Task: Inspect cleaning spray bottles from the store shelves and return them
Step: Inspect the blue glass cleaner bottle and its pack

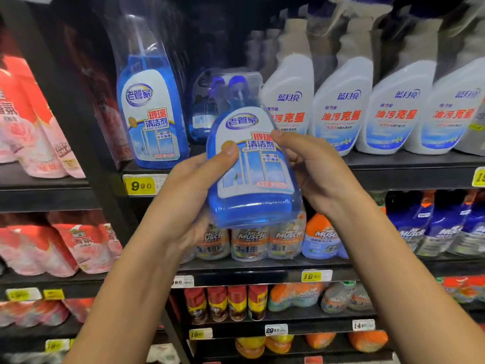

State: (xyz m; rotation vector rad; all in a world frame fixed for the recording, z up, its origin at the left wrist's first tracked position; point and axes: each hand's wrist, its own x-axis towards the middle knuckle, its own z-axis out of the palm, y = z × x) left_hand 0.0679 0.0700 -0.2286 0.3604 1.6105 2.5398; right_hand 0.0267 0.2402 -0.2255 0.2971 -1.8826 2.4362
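A blue glass-cleaner spray bottle (252,166) with a white label is held in front of the shelves, tilted with its blue nozzle pointing up and away. My left hand (191,190) grips its left side, thumb across the label. My right hand (309,166) grips its right side, thumb on the label's upper edge. A matching blue bottle (151,111) stands upright on the upper shelf (393,174) to the left. Behind the held bottle another blue bottle (200,106) is partly hidden.
White spray bottles (341,106) with red lettering line the upper shelf to the right. Below stand orange and blue spray bottles (322,237) and small packs. Pink refill pouches (34,122) fill the left bay. Yellow price tags (140,185) mark shelf edges.
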